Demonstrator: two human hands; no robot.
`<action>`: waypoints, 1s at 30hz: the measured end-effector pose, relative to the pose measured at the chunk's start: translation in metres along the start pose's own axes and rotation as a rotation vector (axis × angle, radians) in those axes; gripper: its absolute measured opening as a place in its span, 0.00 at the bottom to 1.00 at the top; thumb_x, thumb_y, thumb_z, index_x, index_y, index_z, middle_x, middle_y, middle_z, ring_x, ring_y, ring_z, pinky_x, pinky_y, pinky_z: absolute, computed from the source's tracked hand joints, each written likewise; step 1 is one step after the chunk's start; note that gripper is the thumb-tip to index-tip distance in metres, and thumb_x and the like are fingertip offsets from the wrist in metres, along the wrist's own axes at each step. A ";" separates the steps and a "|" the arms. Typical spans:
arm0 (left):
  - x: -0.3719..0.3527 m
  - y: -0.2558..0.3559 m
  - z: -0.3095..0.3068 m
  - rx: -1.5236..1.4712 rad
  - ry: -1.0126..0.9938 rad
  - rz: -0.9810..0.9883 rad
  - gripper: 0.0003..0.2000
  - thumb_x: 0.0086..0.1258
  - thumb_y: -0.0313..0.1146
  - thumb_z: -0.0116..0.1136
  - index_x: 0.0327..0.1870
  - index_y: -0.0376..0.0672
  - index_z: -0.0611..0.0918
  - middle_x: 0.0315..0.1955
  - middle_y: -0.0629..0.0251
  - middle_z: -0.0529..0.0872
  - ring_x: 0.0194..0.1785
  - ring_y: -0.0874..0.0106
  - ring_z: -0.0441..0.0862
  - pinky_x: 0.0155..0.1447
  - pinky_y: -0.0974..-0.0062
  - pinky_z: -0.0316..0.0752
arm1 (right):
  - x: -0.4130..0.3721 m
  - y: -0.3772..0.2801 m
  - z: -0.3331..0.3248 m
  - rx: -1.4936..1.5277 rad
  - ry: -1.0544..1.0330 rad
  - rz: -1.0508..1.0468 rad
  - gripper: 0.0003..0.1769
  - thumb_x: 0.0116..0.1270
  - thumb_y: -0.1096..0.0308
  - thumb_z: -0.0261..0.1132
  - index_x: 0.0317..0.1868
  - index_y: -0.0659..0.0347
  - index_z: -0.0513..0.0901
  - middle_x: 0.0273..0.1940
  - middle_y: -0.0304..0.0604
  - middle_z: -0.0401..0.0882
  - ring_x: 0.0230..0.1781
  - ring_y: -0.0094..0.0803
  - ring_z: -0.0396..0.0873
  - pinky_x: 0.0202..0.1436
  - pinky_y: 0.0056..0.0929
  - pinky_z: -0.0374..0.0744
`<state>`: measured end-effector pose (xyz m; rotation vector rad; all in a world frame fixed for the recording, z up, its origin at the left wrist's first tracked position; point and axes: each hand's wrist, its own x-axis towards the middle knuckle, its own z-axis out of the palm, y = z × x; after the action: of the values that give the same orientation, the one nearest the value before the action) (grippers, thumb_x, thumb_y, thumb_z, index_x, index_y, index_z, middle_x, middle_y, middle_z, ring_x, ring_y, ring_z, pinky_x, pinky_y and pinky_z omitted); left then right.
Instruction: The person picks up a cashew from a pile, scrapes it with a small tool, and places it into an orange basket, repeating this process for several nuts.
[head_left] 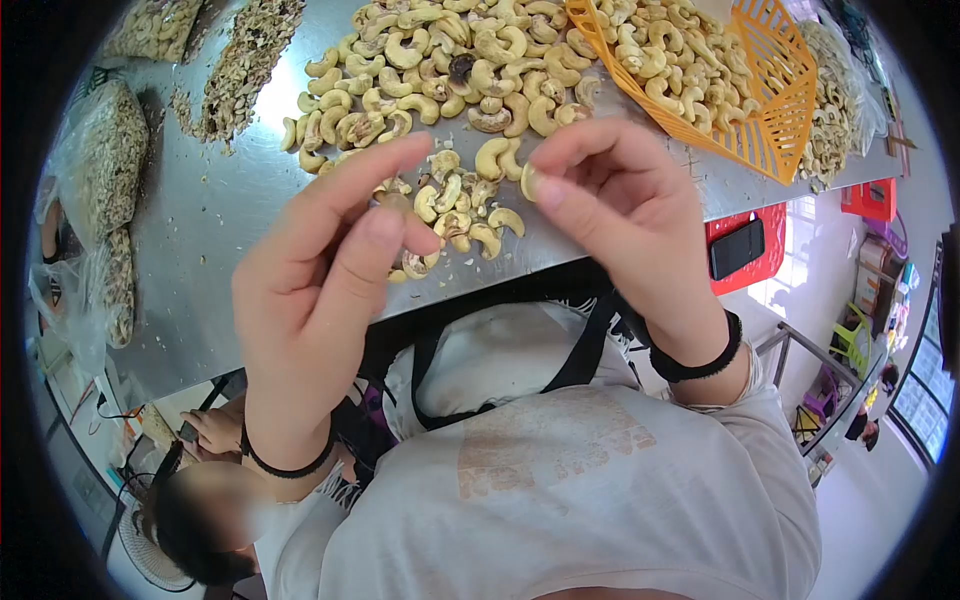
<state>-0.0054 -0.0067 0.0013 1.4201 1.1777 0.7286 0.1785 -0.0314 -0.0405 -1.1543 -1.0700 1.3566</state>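
Note:
My right hand [620,200] is closed, pinching a pale piece of cashew [528,183] between thumb and index finger above the table. My left hand [320,255] hovers to its left, index finger held apart from the thumb and the other fingers loosely curled. I see nothing held in it, though part of its palm side is hidden. Between and below the hands lies a small group of cashews [455,210], some with brown skin patches. Beyond it spreads a larger pile of cashews [430,65], with one dark, blackened nut [461,69] among them.
An orange plastic basket [790,50] of cashews stands at the back right, beside a bag of cashews [830,100]. Bags of skins and scraps [110,160] line the metal table's [215,260] left side. A phone [737,248] lies on a red stool [765,262]. Another person [205,510] sits at lower left.

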 end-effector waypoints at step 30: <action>-0.007 -0.006 0.001 -0.024 -0.146 0.028 0.14 0.62 0.28 0.44 0.49 0.37 0.72 0.23 0.69 0.77 0.19 0.88 0.61 0.23 0.93 0.56 | -0.006 -0.001 0.017 0.176 -0.116 0.163 0.11 0.50 0.73 0.65 0.32 0.62 0.71 0.31 0.34 0.72 0.30 0.19 0.71 0.36 0.17 0.70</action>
<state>-0.0081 -0.0147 -0.0037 1.4468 1.0352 0.6452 0.1623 -0.0379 -0.0364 -1.0612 -0.9324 1.6284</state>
